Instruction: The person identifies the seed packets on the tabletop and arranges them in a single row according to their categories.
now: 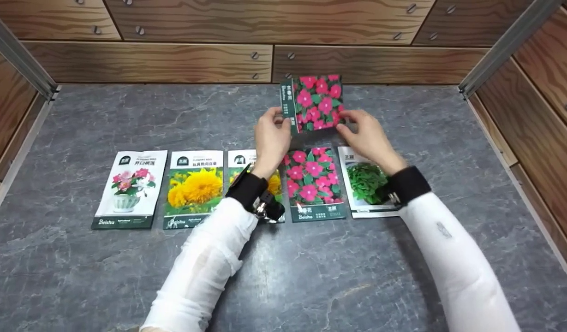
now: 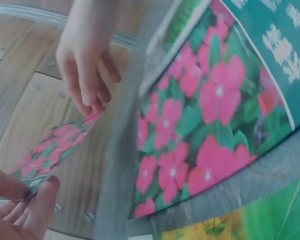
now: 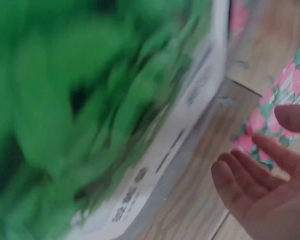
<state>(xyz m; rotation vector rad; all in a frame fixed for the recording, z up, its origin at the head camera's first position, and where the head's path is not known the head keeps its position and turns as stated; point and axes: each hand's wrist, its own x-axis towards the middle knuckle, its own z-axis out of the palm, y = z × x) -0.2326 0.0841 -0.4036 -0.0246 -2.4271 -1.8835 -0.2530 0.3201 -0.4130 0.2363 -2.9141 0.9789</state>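
Note:
My left hand (image 1: 273, 138) pinches the dark green end of a seed packet (image 1: 318, 103) printed with pink flowers. The packet is raised and turned sideways beyond the row on the table. At its right edge, my right hand (image 1: 368, 138) has thumb and fingers apart, fingertips at the corner; in the right wrist view its fingers (image 3: 245, 175) look loosely extended. Below the hands lies another pink-flower packet (image 1: 313, 180). Under the right wrist is a green-leaf packet (image 1: 366, 182), and the left wrist partly covers a yellow-flower packet (image 1: 239, 159).
Farther left lie a second yellow-flower packet (image 1: 193, 189) and a white packet with a potted flower (image 1: 131, 189). The grey marbled tabletop (image 1: 80, 276) is bounded by wood-patterned panels (image 1: 172, 64) at the back and sides.

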